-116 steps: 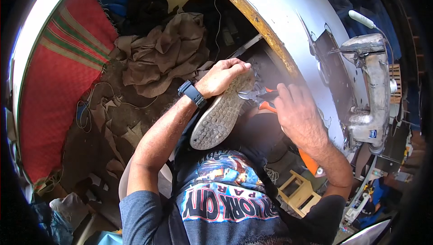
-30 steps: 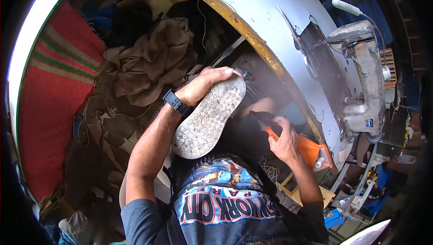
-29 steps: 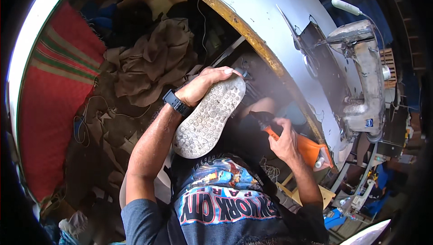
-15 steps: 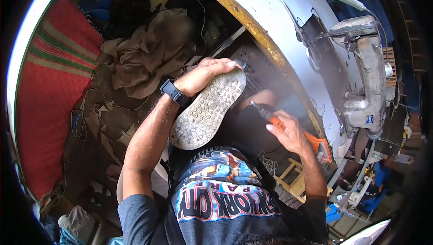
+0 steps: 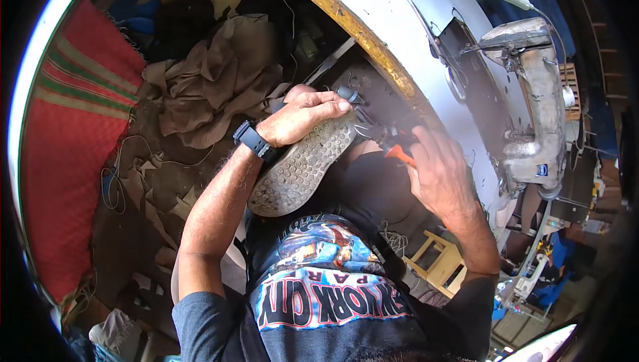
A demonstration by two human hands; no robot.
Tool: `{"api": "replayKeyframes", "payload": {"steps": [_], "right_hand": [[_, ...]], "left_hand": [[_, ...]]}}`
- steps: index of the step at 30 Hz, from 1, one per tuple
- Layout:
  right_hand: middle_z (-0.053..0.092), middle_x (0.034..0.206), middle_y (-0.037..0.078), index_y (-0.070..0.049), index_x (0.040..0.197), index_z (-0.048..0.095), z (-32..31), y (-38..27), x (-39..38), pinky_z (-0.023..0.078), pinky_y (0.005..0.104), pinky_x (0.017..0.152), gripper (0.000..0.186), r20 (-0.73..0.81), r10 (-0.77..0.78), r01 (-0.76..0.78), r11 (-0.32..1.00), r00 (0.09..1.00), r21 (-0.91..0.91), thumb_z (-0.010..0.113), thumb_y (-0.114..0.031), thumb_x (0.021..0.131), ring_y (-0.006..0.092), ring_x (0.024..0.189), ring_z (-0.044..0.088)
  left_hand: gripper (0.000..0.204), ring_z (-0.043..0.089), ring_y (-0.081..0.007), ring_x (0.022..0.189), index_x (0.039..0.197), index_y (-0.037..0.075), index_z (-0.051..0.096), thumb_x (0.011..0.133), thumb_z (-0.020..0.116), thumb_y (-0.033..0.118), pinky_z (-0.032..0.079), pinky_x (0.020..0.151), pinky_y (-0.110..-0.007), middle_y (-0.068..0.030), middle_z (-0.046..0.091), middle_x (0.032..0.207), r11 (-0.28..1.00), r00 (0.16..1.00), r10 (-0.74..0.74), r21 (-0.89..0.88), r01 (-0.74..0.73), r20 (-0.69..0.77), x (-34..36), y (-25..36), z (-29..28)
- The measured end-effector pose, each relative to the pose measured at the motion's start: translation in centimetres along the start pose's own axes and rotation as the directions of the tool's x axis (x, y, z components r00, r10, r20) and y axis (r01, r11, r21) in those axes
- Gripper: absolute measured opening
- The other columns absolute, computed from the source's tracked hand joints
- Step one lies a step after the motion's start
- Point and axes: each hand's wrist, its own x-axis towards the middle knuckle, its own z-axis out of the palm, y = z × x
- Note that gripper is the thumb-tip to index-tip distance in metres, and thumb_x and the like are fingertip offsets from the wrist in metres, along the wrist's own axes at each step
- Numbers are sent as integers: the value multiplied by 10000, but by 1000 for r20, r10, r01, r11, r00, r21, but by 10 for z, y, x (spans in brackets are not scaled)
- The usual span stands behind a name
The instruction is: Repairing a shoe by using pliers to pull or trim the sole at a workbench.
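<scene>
My left hand (image 5: 301, 117) is closed on a shoe (image 5: 301, 167), its pale, studded sole turned toward me. The thumb lies across the shoe's upper end. On the right, my right hand (image 5: 442, 174) grips orange-handled pliers (image 5: 399, 155). Their metal jaws are parted right beside the end of the shoe that my left hand holds; whether they touch it I cannot tell. The shoe's upper is mostly hidden behind the sole and my hand.
A pale worktable (image 5: 426, 95) with a worn yellow edge curves along the right. On it are large scissors (image 5: 436, 45) and a sewing machine (image 5: 542, 109). Brown material (image 5: 219, 75) is heaped at the left, beside red striped cloth (image 5: 73, 155). A wooden stool (image 5: 439, 265) stands lower right.
My right hand has raised the pliers and turned them toward the shoe, and their jaws have opened. My left hand and the shoe have shifted only slightly left.
</scene>
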Motion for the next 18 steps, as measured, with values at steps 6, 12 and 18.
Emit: {"api": "replayKeyframes", "payload": {"steps": [6,12,18], "right_hand": [[595,1173,211,46,1011,625,-12,-5,14,462,436,927,216,162,-114,156,948,980,-277,610,-115,867,317,1055,580],[570,1175,196,10,888,580,-12,-13,24,470,386,819,224,169,-120,179,899,978,-400,651,-100,706,297,969,561],[580,1174,190,7,903,619,-7,-14,29,459,377,840,234,233,-120,219,857,965,-466,663,-134,721,270,974,558]], "left_hand": [[386,577,-166,978,1086,7,700,987,570,356,446,908,-322,-76,631,1004,995,994,-99,26,100,-42,-4,7,4],[468,582,-227,994,1092,-8,685,959,580,428,447,914,-344,-124,605,979,973,983,-123,180,146,-133,-9,20,10],[456,555,-249,800,908,-59,696,905,613,389,455,747,-375,-160,579,824,941,983,14,335,48,-180,-1,-5,11]]}}
